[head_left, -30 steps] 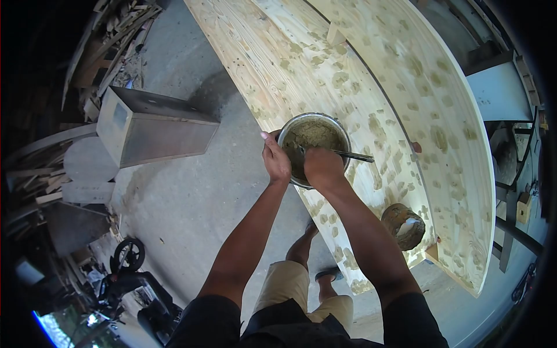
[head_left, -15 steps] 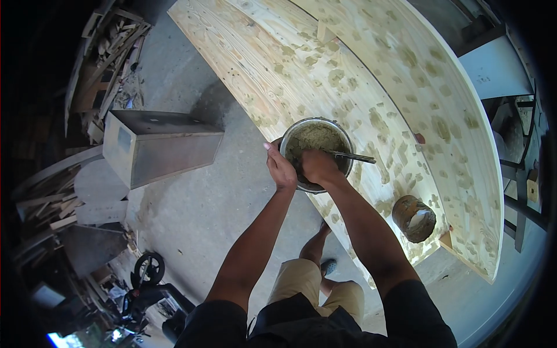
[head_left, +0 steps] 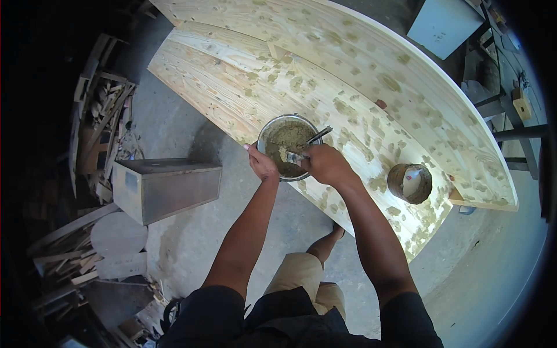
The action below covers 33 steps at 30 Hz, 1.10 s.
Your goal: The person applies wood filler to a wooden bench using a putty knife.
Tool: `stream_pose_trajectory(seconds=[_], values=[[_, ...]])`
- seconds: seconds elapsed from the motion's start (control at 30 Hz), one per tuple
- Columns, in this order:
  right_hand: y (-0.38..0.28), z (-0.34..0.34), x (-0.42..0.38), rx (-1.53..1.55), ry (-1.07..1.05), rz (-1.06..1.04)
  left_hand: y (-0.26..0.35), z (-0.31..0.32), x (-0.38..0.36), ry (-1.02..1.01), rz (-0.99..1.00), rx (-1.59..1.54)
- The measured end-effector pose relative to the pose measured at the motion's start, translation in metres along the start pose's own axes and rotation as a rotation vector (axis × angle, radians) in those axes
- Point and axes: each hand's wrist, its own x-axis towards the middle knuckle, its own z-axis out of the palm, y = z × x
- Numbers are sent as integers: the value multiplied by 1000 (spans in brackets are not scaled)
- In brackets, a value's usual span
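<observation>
Bowl at your left palm, scraper in your right fist!

Here's your bowl [head_left: 265, 130], out over the near edge of the wooden board [head_left: 203, 81], round and metal-looking, its thick paste [head_left: 290, 133] likely making it the heavy one here. That wall looks stiff; a smeared rim could turn slippery, so low on the side and underneath is the sound hold. And there's your left hand [head_left: 264, 165] at 8 o'clock, palm to the wall, thumb out, fingers hidden; how tightly they curl, I can't tell. Across at 4 o'clock, your right hand [head_left: 326, 164] is closed round the scraper [head_left: 296, 158], blade inside the bowl, a dab of paste at its tip! Light, that one, probably a touch springy; gripping close behind the blade should give control. A second tool [head_left: 319, 136] leans over the rim at 2 o'clock, easy to knock. Farther out, between 3 and 4 o'clock, a stained can [head_left: 395, 184] stands on the patch-marked board, something white inside.
</observation>
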Motion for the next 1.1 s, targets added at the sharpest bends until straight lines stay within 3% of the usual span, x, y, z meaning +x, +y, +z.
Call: stream_pose_trajectory(seconds=[0.03, 0.1, 0.23, 0.3, 0.53, 0.73, 1.1], values=[[2, -5, -16, 87, 62, -17, 3, 2, -3, 67, 23, 55], [6, -10, -54, 200, 82, 46, 4, -1, -2, -8, 18, 100], [18, 16, -145, 481, 321, 134, -2, 2, 5, -54, 17, 108], [14, 35, -197, 682, 414, 306, -2, -1, 4, -52, -33, 154], [36, 170, -308, 1095, 737, 586, 3, 0, 0, -82, -8, 202], [22, 246, -310, 1254, 896, 698, -4, -5, 4, -92, 37, 304], [0, 235, -266, 1402, 955, 629, -8, -3, 6, -88, 108, 378]])
